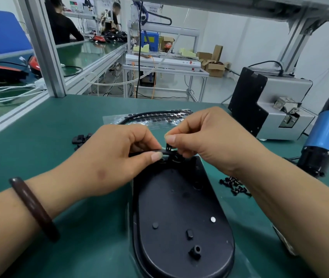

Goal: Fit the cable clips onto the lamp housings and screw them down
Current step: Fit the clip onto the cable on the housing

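Clip (168,147) pinched by right hand (205,137) just above cable (153,152), itself pinched by left hand (115,157), at far end of housing (179,207); fitting step, next probably calling for a square push down, then screws (235,184).

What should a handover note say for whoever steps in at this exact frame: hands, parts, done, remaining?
Left hand pinches the black cable at the far end of the lamp housing. Right hand pinches a cable clip over that cable.
The housing lies flat on the green mat. Spare clips lie left of the hands, loose screws right of the housing, the blue screwdriver at the right edge.
Done: clip brought to the cable; not seen seated.
Left: press the clip home, then screw it down.
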Demonstrator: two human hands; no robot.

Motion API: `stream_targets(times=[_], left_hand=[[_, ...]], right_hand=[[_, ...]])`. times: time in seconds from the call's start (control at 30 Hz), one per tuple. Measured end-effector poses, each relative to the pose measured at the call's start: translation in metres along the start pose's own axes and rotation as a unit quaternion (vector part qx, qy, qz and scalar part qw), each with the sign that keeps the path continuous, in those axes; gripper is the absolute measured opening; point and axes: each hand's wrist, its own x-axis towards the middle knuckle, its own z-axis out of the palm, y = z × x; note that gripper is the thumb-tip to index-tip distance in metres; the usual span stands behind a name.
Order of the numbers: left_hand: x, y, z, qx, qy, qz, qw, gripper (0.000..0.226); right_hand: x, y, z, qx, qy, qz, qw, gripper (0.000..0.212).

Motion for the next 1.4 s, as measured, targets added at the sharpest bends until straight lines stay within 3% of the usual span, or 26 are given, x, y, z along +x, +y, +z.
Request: stream_targets(times=[0.13, 0.33, 0.6, 0.9, 1.07, 1.17, 1.3, 1.4], left_hand=[[0.0, 0.0, 0.001, -0.006, 0.012, -0.003, 1.0, 0.007], [0.0, -0.003, 0.001, -0.039, 0.004, -0.007, 0.999, 0.008], [-0.001, -0.002, 0.002, -0.041, 0.016, -0.002, 0.999, 0.008], [-0.002, 0.0, 0.003, -0.016, 0.026, 0.005, 1.0, 0.01], [0.0, 0.002, 0.0, 0.014, 0.012, 0.01, 1.0, 0.026], [0.002, 0.003, 0.0, 0.035, -0.002, 0.01, 0.999, 0.022], [0.001, 0.002, 0.001, 0.07, 0.012, 0.018, 0.997, 0.018], [0.002, 0.002, 0.0, 0.077, 0.003, 0.018, 0.997, 0.016]], right_hand=[[-0.001, -0.001, 0.002, -0.021, -0.013, 0.006, 1.0, 0.013], [0.003, -0.004, 0.004, 0.038, -0.002, 0.025, 0.999, 0.015], [-0.002, -0.008, 0.004, -0.033, 0.015, -0.012, 0.999, 0.015], [0.0, -0.003, 0.001, -0.084, -0.046, -0.026, 0.995, 0.011], [0.004, 0.006, -0.007, -0.045, -0.11, -0.002, 0.993, 0.007], [0.006, 0.012, -0.003, -0.018, -0.076, -0.012, 0.997, 0.006], [0.005, 0.009, -0.008, -0.06, -0.063, -0.004, 0.996, 0.012], [0.009, 0.004, -0.039, -0.054, 0.008, 0.017, 0.998, 0.009]])
